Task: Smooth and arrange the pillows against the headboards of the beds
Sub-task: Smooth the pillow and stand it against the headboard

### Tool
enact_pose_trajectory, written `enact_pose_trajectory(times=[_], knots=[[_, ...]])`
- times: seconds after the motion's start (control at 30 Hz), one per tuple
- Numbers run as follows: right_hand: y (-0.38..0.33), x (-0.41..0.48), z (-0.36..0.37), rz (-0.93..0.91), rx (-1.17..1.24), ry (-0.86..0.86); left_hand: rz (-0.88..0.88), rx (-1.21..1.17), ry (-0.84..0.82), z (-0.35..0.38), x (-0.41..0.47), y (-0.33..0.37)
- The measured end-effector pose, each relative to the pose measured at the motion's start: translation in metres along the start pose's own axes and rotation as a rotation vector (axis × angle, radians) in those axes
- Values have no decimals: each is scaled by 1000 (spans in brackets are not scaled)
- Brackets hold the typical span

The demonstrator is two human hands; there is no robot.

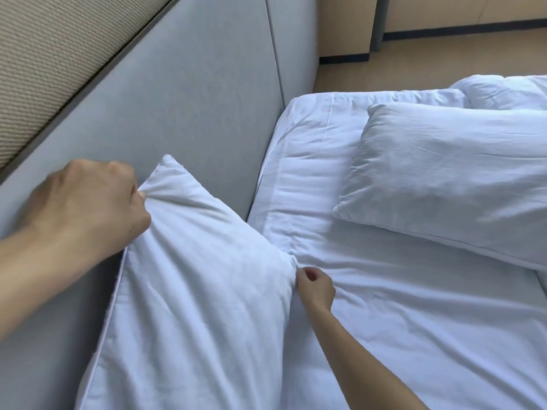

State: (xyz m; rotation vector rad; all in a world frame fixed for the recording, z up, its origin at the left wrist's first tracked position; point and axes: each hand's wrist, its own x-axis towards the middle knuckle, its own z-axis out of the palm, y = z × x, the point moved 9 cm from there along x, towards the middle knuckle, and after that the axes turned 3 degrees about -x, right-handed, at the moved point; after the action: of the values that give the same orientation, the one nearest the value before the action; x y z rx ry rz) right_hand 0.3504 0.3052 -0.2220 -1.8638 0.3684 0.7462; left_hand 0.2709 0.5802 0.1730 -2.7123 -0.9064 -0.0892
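A white pillow (195, 285) stands tilted against the grey padded headboard (183, 108) at the left. My left hand (91, 208) grips its upper edge near the top corner, bunching the fabric. My right hand (315, 287) pinches the pillow's lower right corner where it meets the sheet. A second white pillow (450, 179) lies flat on the bed at the right, away from the headboard and from both hands.
The white sheet (399, 306) covers the mattress, with a folded duvet band (305, 161) along the headboard. More white bedding (503, 90) is bunched at the far right. Beige floor (414, 57) and a beige wall panel (343, 25) lie beyond the bed.
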Motion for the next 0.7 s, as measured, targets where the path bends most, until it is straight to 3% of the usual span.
enact_pose_trajectory(times=[0.1,0.17,0.27,0.37,0.43,0.5,0.7], knots=[[18,-61,7,-105,170,-60,-33,18,-28,-1,-12,18],[19,-98,25,-242,153,-144,14,-5,98,-11,-35,41],[11,-120,62,-313,10,-196,389,41,230,-7,-93,113],[4,-120,90,-268,-94,-199,587,25,-67,43,-145,183],[10,-116,99,-210,-75,-207,527,172,-264,91,-155,187],[16,-112,105,-209,-91,-197,536,330,-298,125,-149,159],[18,-112,129,-249,-159,-241,591,321,-385,148,-142,105]])
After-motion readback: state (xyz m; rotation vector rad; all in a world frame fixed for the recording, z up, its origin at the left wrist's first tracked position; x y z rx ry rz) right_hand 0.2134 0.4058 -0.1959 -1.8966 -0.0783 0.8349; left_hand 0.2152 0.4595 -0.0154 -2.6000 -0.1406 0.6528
